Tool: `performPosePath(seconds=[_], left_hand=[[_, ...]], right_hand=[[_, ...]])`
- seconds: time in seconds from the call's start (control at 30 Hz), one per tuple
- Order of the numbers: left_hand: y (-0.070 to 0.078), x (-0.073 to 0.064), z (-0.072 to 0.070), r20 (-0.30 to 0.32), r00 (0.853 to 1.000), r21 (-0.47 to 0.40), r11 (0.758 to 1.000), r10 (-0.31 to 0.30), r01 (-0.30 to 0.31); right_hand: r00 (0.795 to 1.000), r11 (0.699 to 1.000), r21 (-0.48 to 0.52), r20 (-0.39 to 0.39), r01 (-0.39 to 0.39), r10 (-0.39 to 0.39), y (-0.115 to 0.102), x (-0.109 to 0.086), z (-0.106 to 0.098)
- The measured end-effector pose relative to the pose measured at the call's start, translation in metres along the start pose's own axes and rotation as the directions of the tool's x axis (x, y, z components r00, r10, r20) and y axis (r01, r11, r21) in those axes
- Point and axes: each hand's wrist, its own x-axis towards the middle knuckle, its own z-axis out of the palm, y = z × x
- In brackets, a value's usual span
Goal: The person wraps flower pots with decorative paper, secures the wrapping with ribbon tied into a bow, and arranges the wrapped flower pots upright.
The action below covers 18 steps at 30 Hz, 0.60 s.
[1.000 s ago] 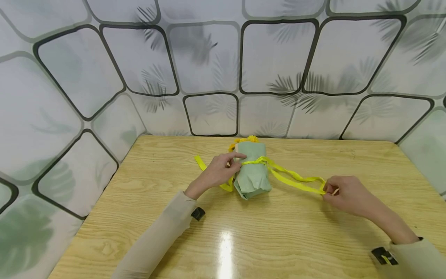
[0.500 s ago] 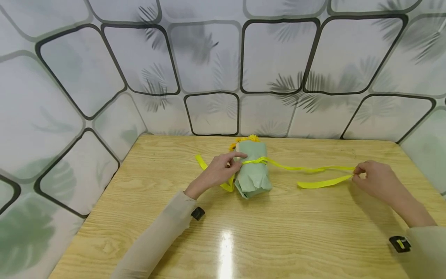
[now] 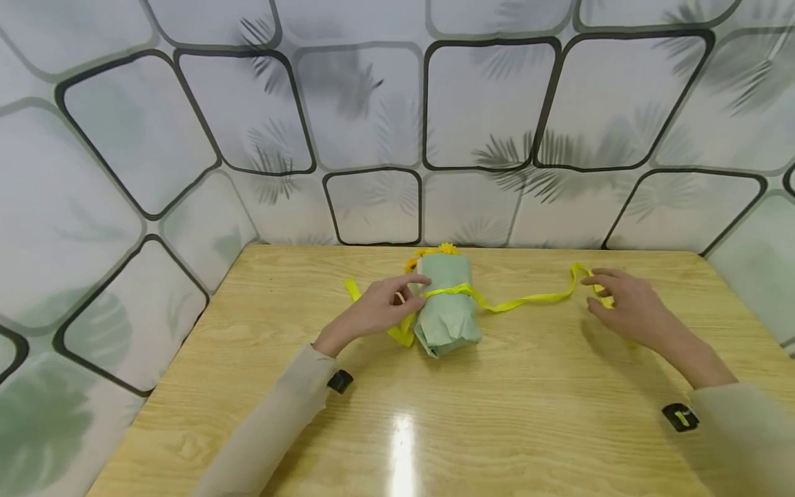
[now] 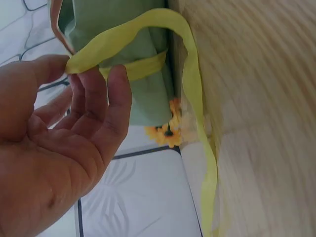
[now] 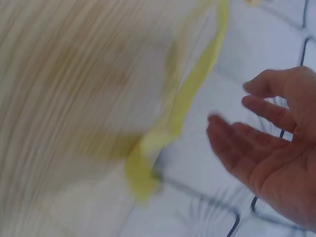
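Observation:
A bouquet [image 3: 444, 326] wrapped in pale green paper lies on the table, its yellow-orange flowers [image 3: 446, 248] pointing to the back edge. Yellow ribbon [image 3: 456, 290] runs round its middle, with a knot on top. At the bouquet's left side, my left hand [image 3: 384, 302] pinches the ribbon between thumb and finger, seen close in the left wrist view; the ribbon's left end [image 4: 195, 98] loops down past the hand. To the right, my right hand [image 3: 633, 310] has parted fingers with nothing between them. Beside its fingertips in the right wrist view hangs the ribbon's loose right tail [image 5: 197, 74].
The wooden table [image 3: 497, 414] reaches back to a wall covering [image 3: 484, 103] with dark rounded outlines and leaf prints. Each sleeve carries a small black device [image 3: 680, 417] at the wrist.
My right hand pulled the ribbon out to the right, then let it go and came back a little left. The ribbon's right tail now lies slack and curved. My left hand stayed at the bouquet.

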Motion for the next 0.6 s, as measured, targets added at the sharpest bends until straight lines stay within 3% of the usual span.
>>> performPosePath(seconds=[0.1,0.2,0.4,0.6], left_hand=[[-0.003,-0.007,-0.006,0.011,1.000,0.007,1.000,-0.004,0.004],[-0.003,-0.011,-0.008,0.013,1.000,0.007,1.000,0.004,-0.004],[-0.005,-0.010,-0.004,0.012,0.999,0.010,0.999,0.040,-0.040],[-0.007,-0.008,-0.005,0.006,0.998,0.069,0.995,0.066,-0.066]], right_hand=[[0.989,0.986,0.086,-0.046,0.146,-0.142,-0.033,0.011,0.014],[0.976,0.964,0.153,-0.035,0.218,-0.216,-0.061,0.023,0.028],[0.969,0.933,0.276,0.026,0.230,-0.246,-0.094,0.048,0.053],[0.966,0.921,0.299,-0.011,0.249,-0.258,-0.102,0.061,0.065]])
